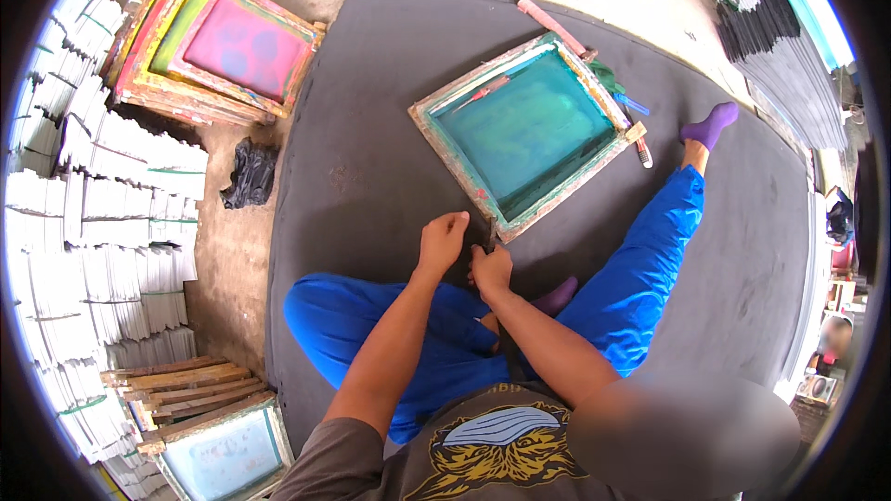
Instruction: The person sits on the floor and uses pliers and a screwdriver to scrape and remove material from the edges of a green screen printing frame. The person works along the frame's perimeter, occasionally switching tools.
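A wooden screen-printing frame with teal mesh lies tilted on the dark mat in front of me. Close to its near corner, my right hand is closed around a small, slim dark tool; its exact kind is unclear. My left hand is just left of it, fingers curled together, and whatever may be between them is too small to see. On the frame's mesh rests a thin red-handled tool. My two hands are apart, above my crossed left leg.
Beyond the frame lie a pink roll, a green cloth and a red-and-black tool. Stacked colourful screen frames stand at far left, above a black plastic bag. White bundled stacks line the left. More frames sit at lower left.
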